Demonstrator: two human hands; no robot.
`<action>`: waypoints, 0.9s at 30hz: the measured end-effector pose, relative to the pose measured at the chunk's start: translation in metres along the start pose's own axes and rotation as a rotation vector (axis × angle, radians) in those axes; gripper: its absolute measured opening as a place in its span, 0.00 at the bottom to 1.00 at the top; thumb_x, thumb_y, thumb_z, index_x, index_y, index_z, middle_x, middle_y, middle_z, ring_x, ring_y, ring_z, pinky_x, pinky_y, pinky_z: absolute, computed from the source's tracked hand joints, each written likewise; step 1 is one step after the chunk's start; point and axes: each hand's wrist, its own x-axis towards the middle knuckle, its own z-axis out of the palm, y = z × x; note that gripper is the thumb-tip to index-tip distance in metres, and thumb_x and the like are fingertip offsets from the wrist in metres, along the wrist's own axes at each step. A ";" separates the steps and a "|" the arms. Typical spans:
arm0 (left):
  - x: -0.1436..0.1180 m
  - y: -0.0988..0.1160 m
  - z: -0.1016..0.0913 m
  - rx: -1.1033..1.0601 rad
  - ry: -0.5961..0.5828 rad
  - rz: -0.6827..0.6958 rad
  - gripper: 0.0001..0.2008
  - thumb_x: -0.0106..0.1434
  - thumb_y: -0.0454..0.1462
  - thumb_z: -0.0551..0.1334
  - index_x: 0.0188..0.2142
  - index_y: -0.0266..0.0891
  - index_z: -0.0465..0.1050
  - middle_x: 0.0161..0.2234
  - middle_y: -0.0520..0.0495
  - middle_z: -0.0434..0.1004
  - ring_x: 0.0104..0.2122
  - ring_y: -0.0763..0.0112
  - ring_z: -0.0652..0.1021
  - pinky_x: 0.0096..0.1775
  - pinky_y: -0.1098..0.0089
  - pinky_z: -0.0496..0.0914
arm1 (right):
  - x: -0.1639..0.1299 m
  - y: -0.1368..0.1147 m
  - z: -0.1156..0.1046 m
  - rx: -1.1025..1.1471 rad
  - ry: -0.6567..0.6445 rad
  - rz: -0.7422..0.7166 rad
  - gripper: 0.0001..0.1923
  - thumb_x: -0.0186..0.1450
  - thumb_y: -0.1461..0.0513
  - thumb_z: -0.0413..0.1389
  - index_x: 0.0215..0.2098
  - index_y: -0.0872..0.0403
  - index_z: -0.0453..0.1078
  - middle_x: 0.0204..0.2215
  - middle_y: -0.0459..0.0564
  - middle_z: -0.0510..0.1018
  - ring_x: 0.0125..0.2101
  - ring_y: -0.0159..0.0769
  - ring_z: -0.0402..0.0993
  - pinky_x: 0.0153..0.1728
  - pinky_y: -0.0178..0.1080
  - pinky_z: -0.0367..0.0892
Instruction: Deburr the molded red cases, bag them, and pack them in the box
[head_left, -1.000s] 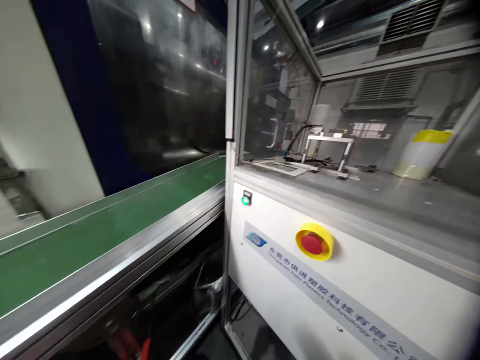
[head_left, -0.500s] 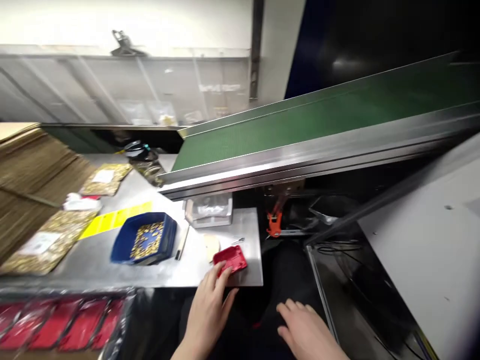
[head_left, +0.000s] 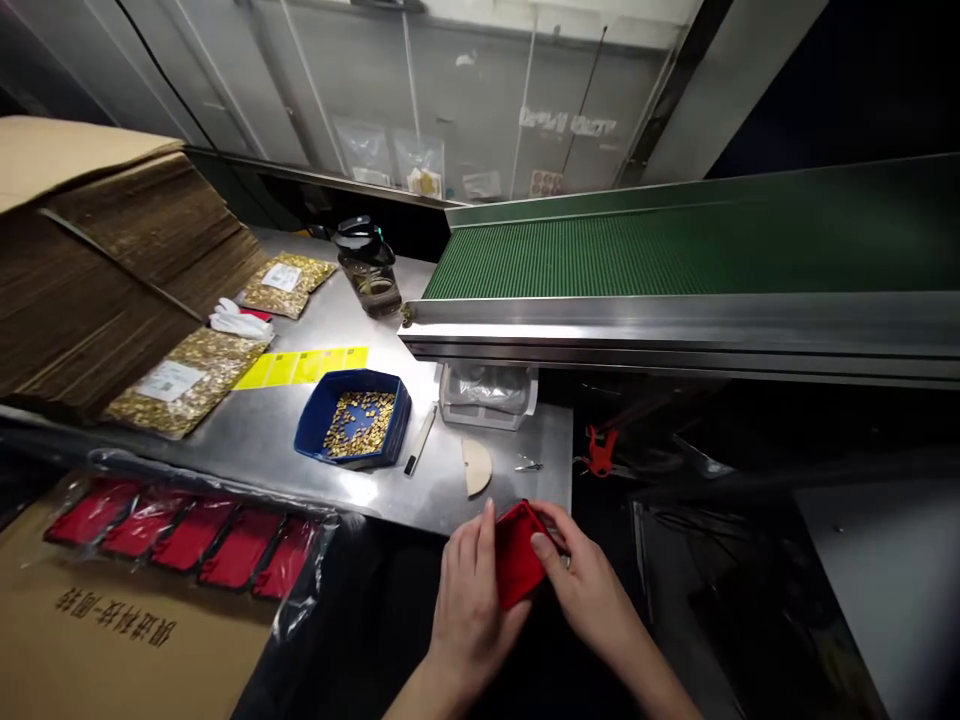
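A small red plastic housing (head_left: 517, 562), shaped like a shallow open shell, is tilted between both hands just off the table's front edge. My left hand (head_left: 471, 590) grips its left side, fingers pressed together. On its right side, my right hand (head_left: 585, 575) holds it with the thumb over the rim and fingers behind. Just beyond the hands lie a pale half-round disc (head_left: 477, 467) and a small metal piece (head_left: 529, 465). Farther left, a blue bin (head_left: 315, 425) contains many small brass parts (head_left: 364, 425), beside a slim white-and-black pen-like tool (head_left: 421, 440).
A green conveyor (head_left: 570, 255) with a metal side rail slopes across the back right. Red housings (head_left: 240, 545) sit in a plastic-lined carton (head_left: 112, 640) at lower left. Stacked cardboard (head_left: 120, 270), bags of brass parts (head_left: 187, 385) and a water bottle (head_left: 369, 268) stand left.
The red housing has come off the table toward me. My right hand has moved in and taken hold of it along with my left. The camera view has turned left.
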 end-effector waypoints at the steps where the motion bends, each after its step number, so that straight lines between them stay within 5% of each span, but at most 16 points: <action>1: -0.011 0.004 -0.006 -0.046 0.006 -0.041 0.53 0.62 0.40 0.69 0.75 0.38 0.34 0.60 0.29 0.66 0.58 0.42 0.70 0.57 0.45 0.70 | -0.002 -0.003 0.004 0.056 -0.040 0.021 0.23 0.75 0.48 0.48 0.60 0.50 0.70 0.55 0.55 0.80 0.51 0.42 0.80 0.48 0.39 0.76; 4: -0.040 0.011 -0.022 -0.236 -0.033 -0.162 0.59 0.58 0.51 0.73 0.75 0.44 0.35 0.59 0.32 0.68 0.56 0.44 0.73 0.55 0.47 0.73 | -0.006 -0.011 0.007 0.114 -0.109 0.069 0.19 0.74 0.51 0.51 0.53 0.51 0.76 0.47 0.54 0.84 0.41 0.41 0.83 0.41 0.37 0.77; 7: -0.057 0.011 -0.037 -0.595 -0.092 -0.396 0.53 0.59 0.61 0.67 0.74 0.47 0.45 0.58 0.36 0.71 0.55 0.46 0.75 0.58 0.47 0.70 | -0.011 -0.016 0.003 0.082 -0.179 0.067 0.15 0.71 0.55 0.55 0.50 0.50 0.79 0.42 0.50 0.85 0.39 0.39 0.82 0.42 0.36 0.75; 11: -0.056 0.016 -0.043 -1.310 -0.442 -0.745 0.44 0.60 0.62 0.65 0.67 0.42 0.63 0.60 0.36 0.73 0.58 0.46 0.75 0.61 0.50 0.67 | -0.021 -0.025 -0.007 0.099 -0.306 0.155 0.11 0.68 0.58 0.57 0.42 0.49 0.82 0.35 0.46 0.86 0.32 0.36 0.80 0.33 0.34 0.72; 13: -0.054 0.026 -0.039 -1.636 -0.627 -0.782 0.45 0.58 0.61 0.68 0.66 0.39 0.64 0.56 0.33 0.77 0.53 0.45 0.79 0.55 0.52 0.72 | -0.027 -0.032 -0.014 0.092 -0.326 0.187 0.12 0.69 0.57 0.57 0.39 0.49 0.83 0.31 0.45 0.85 0.29 0.35 0.79 0.29 0.33 0.69; 16: -0.054 0.047 -0.025 -1.956 -0.717 -0.814 0.42 0.59 0.58 0.69 0.64 0.36 0.67 0.50 0.31 0.82 0.46 0.47 0.84 0.48 0.57 0.75 | -0.038 -0.042 -0.027 0.046 -0.288 0.179 0.18 0.73 0.51 0.53 0.38 0.49 0.82 0.28 0.45 0.83 0.28 0.35 0.78 0.30 0.33 0.67; 23: -0.057 0.070 0.001 -2.235 -0.879 -0.822 0.37 0.63 0.56 0.68 0.59 0.29 0.74 0.54 0.28 0.80 0.51 0.52 0.82 0.52 0.63 0.73 | -0.059 -0.034 -0.055 0.069 -0.183 0.135 0.26 0.77 0.45 0.44 0.41 0.49 0.78 0.24 0.43 0.79 0.26 0.32 0.75 0.30 0.34 0.62; 27: -0.049 0.080 0.001 -2.121 -0.896 -0.801 0.50 0.54 0.66 0.67 0.62 0.28 0.70 0.54 0.28 0.79 0.52 0.47 0.80 0.55 0.59 0.71 | -0.070 -0.021 -0.062 0.227 -0.165 0.107 0.18 0.75 0.49 0.49 0.44 0.48 0.77 0.23 0.43 0.77 0.23 0.32 0.73 0.26 0.33 0.62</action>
